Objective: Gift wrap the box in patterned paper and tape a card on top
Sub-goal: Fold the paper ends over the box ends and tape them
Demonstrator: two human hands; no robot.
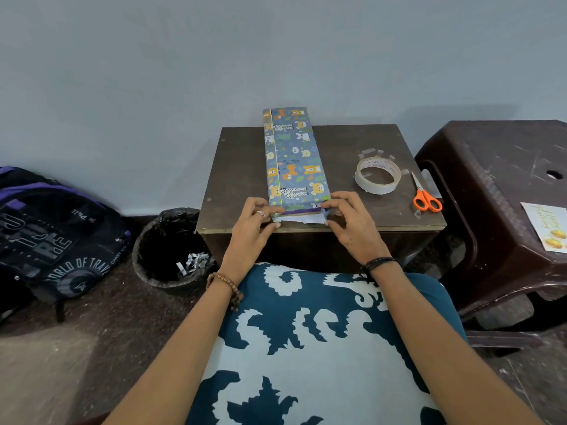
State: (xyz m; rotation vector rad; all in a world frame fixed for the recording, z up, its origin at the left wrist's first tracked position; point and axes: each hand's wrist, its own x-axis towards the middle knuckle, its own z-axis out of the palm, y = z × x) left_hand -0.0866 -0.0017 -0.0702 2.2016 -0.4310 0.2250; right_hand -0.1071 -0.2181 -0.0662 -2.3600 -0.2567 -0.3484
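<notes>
A long flat box (293, 157) wrapped in blue paper with bears and other animals lies lengthwise on a small dark table (239, 179). At its near end the paper (299, 218) sticks out as a loose flap, white side up. My left hand (253, 222) pinches the flap's left corner and my right hand (346, 222) pinches its right corner. A roll of tape (378, 176) sits to the right of the box, with orange-handled scissors (425, 196) beyond it. A card (549, 228) lies on a brown plastic stool (491, 191) at the far right.
Several cut tape strips (372, 153) stick to the table behind the roll. A black-lined bin (171, 250) with paper scraps stands left of the table, and a dark backpack (52, 237) lies further left. A blue-and-white cushion (306, 348) rests on my lap.
</notes>
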